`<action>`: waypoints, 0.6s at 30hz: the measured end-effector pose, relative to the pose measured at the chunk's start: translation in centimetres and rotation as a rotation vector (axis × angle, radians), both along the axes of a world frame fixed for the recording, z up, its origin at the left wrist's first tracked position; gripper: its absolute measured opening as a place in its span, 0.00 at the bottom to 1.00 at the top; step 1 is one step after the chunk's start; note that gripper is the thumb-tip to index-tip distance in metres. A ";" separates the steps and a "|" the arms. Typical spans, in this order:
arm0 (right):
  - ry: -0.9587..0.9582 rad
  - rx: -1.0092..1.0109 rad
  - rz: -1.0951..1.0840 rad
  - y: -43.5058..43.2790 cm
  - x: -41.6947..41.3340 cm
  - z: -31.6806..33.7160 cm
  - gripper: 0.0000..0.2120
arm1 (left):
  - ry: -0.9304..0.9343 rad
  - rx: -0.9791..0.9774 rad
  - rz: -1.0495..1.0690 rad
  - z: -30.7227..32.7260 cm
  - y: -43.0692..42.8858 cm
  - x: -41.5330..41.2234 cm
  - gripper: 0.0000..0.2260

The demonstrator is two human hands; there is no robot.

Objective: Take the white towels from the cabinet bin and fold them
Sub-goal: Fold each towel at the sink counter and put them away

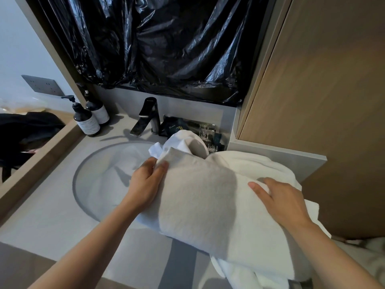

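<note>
A white towel (198,201) lies doubled over on the grey worktop (52,217), just right of the round sink basin (98,184), with its left edge reaching over the basin's rim. It rests on top of a looser towel heap (262,165) that spreads toward the right-hand wall and hangs over the worktop's front edge; how many towels make up that heap cannot be told.

The left hand (146,180) pinches the folded towel's far left corner, with the thumb on top and the fingers tucked beneath the edge. The right hand (281,201) rests palm down on the towel's right part. Its fingers are nearly straight and spread over the cloth, gripping nothing. Both forearms are bare and reach in from the bottom of the view.

Behind the towels, a crumpled white fold rises against a row of black amenity sachets (188,127) that stand at the back wall. A black faucet (145,118) stands just left of them, its spout pointing over the basin. Two dark pump bottles (86,122) with pale labels stand side by side at the worktop's back left corner.

Black plastic sheeting (166,49) hangs above the back wall. A wooden cabinet door (325,105) fills the right side. A grey switch plate (42,85) sits on the left wall, with dark fabric (25,130) lying below it beyond the worktop's raised edge.
</note>
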State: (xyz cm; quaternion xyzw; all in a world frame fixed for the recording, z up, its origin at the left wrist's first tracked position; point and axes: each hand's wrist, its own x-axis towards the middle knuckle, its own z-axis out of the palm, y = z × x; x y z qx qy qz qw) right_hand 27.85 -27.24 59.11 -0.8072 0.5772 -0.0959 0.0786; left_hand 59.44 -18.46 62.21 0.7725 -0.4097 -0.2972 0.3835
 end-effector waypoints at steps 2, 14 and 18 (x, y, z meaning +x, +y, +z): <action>0.035 -0.045 -0.030 -0.5 -0.4 0.9 0.36 | -0.019 -0.035 0.010 1.0 -0.4 -0.5 0.17; -0.573 0.099 0.020 -0.6 -1.0 4.5 0.05 | 0.095 -0.173 -0.251 10.5 -3.3 -5.3 0.11; -0.771 0.132 0.077 2.0 0.0 8.6 0.01 | -0.073 -0.121 -0.239 11.9 -4.4 -7.0 0.15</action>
